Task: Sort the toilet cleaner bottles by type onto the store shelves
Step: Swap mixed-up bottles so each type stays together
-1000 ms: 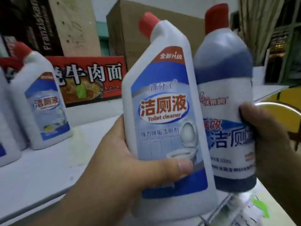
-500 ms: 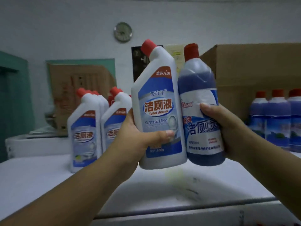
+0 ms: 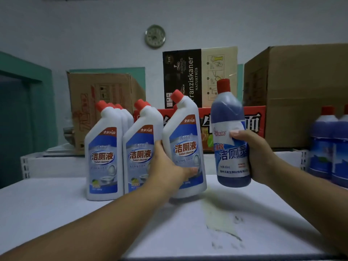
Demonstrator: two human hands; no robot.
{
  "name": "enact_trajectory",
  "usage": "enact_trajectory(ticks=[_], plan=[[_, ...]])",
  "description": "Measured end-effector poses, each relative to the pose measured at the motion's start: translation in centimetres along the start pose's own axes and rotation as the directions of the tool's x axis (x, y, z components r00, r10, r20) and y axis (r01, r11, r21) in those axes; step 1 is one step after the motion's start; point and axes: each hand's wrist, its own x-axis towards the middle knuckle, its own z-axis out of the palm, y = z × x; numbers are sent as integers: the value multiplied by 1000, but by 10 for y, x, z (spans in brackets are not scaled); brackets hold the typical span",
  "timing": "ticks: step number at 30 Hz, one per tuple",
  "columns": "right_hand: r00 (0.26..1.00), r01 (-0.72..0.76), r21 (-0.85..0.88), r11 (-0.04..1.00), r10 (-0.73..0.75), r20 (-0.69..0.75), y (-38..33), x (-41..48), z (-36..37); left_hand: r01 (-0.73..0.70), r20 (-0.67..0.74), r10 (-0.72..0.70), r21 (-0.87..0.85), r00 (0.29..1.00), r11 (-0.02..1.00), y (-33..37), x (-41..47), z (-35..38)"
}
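My left hand (image 3: 169, 162) grips a white angled-neck toilet cleaner bottle (image 3: 185, 142) with a red cap, its base touching or just above the white shelf (image 3: 56, 213), right beside a group of matching white bottles (image 3: 103, 153). My right hand (image 3: 254, 155) holds a blue straight-necked bottle (image 3: 228, 113) with a red cap in the air, a little above the shelf. More blue bottles (image 3: 327, 146) stand at the far right.
Cardboard boxes (image 3: 301, 91) and a red noodle carton (image 3: 252, 121) stand behind the shelf, with a black beer box (image 3: 182, 76) on top. A yellowish stain (image 3: 220, 219) marks the shelf in front. A clock (image 3: 155, 36) hangs on the wall.
Both hands have moved apart and away from me. The white bottle went down and left to the white group; the blue bottle stays raised on the right.
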Motion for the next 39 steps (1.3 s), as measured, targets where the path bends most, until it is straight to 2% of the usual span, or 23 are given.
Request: enact_trajectory(ticks=[7,11,13,16,19,20,22,23,24,26,28,30,33,35,39], plan=[[1000,-15,98,995,15,3,18,5,-8,-112,55,106,106,993,988,-10,-5,6],[998,-58,117,991,54,37,25,5,-11,-136,22,135,250,991,959,-13,-4,7],[998,-65,119,991,62,33,27,4,-13,-193,-9,213,394,977,899,-13,-6,6],[999,-48,114,992,45,28,28,4,-14,-392,81,423,560,902,730,-10,-12,3],[999,-44,94,995,42,17,25,4,-12,-438,135,480,665,867,605,-12,-13,2],[999,-41,81,996,40,5,22,4,-11,-470,150,517,673,843,571,-12,-13,1],[999,-31,40,999,32,-34,14,3,-10,-618,191,654,589,732,520,-9,-16,-1],[998,-29,18,999,30,-58,9,1,-10,-695,198,706,480,680,535,-4,-19,-2],[997,-31,6,1000,31,-73,4,0,-12,-729,206,711,351,672,588,3,-24,-4],[995,-32,-29,999,29,-91,-10,-6,-16,-666,268,622,117,736,737,21,-32,-2],[994,-26,-95,995,16,-108,-23,-18,-22,-502,388,462,2,798,865,31,-32,9],[988,-19,-153,988,-4,-152,-35,-34,-29,-353,500,342,-74,796,933,36,-28,24],[965,-18,-209,978,-38,-259,-50,-61,-43,-197,636,216,-102,741,975,41,-29,46],[939,-23,-234,972,-60,-340,-56,-80,-56,-127,734,160,-101,660,987,43,-35,62],[885,-67,-297,952,-81,-459,-72,-119,-89,-94,838,132,-97,530,991,52,-53,99]])
